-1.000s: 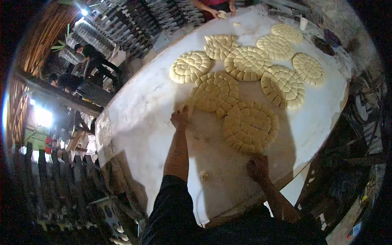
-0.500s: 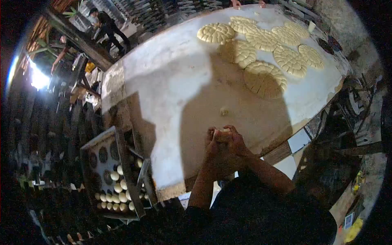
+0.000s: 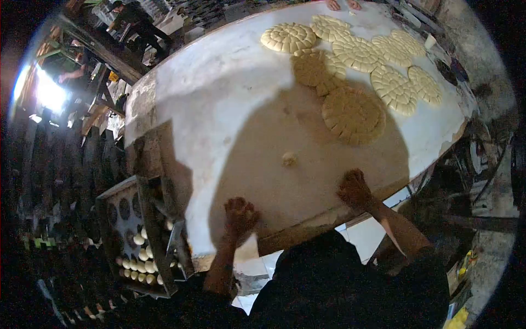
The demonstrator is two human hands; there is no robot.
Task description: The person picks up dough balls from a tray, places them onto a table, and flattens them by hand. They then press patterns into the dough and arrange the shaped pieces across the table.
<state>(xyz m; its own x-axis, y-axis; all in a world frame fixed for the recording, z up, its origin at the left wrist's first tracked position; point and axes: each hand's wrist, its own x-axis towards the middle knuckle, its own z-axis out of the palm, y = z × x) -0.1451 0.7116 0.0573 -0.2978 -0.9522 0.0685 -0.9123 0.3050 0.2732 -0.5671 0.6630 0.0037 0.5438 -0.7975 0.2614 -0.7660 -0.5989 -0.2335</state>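
In the head view my left hand [image 3: 240,218] is on the near part of the table [image 3: 203,109], its fingers curled over and its palm hidden. My right hand [image 3: 353,189] lies farther right near the table's front edge, also with curled fingers; anything under it cannot be made out. Between the two hands and a little beyond them sits a small dough lump [image 3: 289,159] in the shadow. The closest scored round dough [image 3: 354,115] lies flat beyond my right hand, and more such rounds [image 3: 289,37] are spread toward the far side.
At the lower left stands a rack with a tray [image 3: 125,219] of pale dough balls [image 3: 149,267]. Another person's hands [image 3: 342,5] rest at the far table edge. A person in dark clothes [image 3: 137,24] is at the upper left. A pale cup [image 3: 430,41] stands at the far right.
My hands were together around a pale piece of dough; now they are wide apart, the left farther left and the right farther right. That piece no longer shows.
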